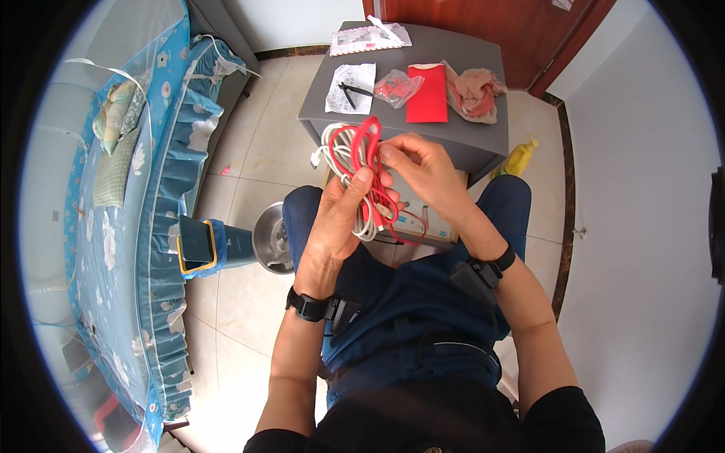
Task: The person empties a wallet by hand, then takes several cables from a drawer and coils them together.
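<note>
A coiled bundle of white cable (338, 148) and red cable (356, 148) is gripped in my left hand (340, 206), its thumb across the front of the coils. At the bundle's upper right, the thumb and index finger of my right hand (416, 164) are pinched at the red cable. A white connector hangs out at the bundle's left, and more plugs show at its lower end. One loop of thin red cable dangles at the lower right, over an open drawer (433, 218). Part of the bundle is hidden behind my left fingers.
A grey cabinet (391, 42) carries black nippers (355, 90) on paper, a plastic bag (398, 88), a red envelope (426, 93), a cloth (476, 93) and a mailing envelope (368, 38). Left are a metal bowl (272, 238), a bin (238, 246) and a bed (107, 243); right, a yellow bottle (518, 158).
</note>
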Tool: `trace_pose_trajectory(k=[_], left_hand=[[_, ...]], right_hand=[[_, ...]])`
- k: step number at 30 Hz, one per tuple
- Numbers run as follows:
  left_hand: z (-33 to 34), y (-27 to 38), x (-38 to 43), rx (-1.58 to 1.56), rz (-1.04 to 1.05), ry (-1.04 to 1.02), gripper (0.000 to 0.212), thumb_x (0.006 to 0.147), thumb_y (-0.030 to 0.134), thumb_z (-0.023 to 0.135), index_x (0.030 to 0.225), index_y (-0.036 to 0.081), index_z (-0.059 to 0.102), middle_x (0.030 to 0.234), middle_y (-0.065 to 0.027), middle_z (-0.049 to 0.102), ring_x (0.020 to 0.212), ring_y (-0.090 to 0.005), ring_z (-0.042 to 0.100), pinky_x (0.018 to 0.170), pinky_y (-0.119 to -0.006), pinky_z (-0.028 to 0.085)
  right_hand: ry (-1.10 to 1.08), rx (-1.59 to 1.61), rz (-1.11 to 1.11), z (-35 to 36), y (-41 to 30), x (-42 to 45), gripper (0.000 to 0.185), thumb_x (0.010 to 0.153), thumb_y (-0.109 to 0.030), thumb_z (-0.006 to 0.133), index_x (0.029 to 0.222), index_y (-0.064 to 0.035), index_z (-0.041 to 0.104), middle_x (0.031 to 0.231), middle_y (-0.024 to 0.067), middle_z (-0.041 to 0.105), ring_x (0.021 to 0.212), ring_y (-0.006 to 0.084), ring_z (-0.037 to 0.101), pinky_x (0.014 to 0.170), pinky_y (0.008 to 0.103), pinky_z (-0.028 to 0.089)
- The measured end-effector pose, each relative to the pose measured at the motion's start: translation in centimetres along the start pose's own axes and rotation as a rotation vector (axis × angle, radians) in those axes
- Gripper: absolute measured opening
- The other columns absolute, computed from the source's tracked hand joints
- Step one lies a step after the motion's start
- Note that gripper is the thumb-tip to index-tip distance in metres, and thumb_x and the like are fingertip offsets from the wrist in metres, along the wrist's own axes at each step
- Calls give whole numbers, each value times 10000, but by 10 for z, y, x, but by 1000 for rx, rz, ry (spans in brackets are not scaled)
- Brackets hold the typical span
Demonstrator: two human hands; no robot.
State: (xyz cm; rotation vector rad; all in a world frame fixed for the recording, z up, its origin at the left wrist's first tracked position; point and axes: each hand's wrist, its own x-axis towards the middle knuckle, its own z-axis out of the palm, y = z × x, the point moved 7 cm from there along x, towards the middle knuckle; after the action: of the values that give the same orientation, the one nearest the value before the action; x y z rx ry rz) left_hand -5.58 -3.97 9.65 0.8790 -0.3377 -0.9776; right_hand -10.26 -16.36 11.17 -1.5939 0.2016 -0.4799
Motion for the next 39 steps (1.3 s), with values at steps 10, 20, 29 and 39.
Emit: trace_pose_trajectory(k=[10,20,29,39], left_hand=[[-66,47,4,105,184,247,204,991,277,582,1023,76,572,892,-14,609,717,-96,597,555,-257,508],[-21,-30,-4,490,-154,3,250,1030,278,508,1083,41,565,816,-5,603,638,-67,562,534,-208,463],[-11,-38,-12,406,-264,-82,275,956,296,641,1010,31,594,797,-28,621,642,-79,576,530,-212,468],[-9,-36,-21,392,-302,-55,215,919,153,681,1068,12,619,829,-24,640,757,-85,598,628,-226,494]], right_hand=[[-321,-237,314,-1,30,-57,177,947,-185,599,986,-20,647,813,69,649,699,132,591,667,293,459],[-127,-604,-357,5,-50,-17,119,842,-178,683,829,-70,636,811,58,604,703,252,604,626,345,472],[-126,-651,-341,3,-50,-12,146,793,-200,726,789,-82,640,766,47,617,693,250,611,599,342,469],[62,69,161,-24,-17,6,203,923,-208,675,956,-8,673,792,17,660,680,52,571,601,206,457]])
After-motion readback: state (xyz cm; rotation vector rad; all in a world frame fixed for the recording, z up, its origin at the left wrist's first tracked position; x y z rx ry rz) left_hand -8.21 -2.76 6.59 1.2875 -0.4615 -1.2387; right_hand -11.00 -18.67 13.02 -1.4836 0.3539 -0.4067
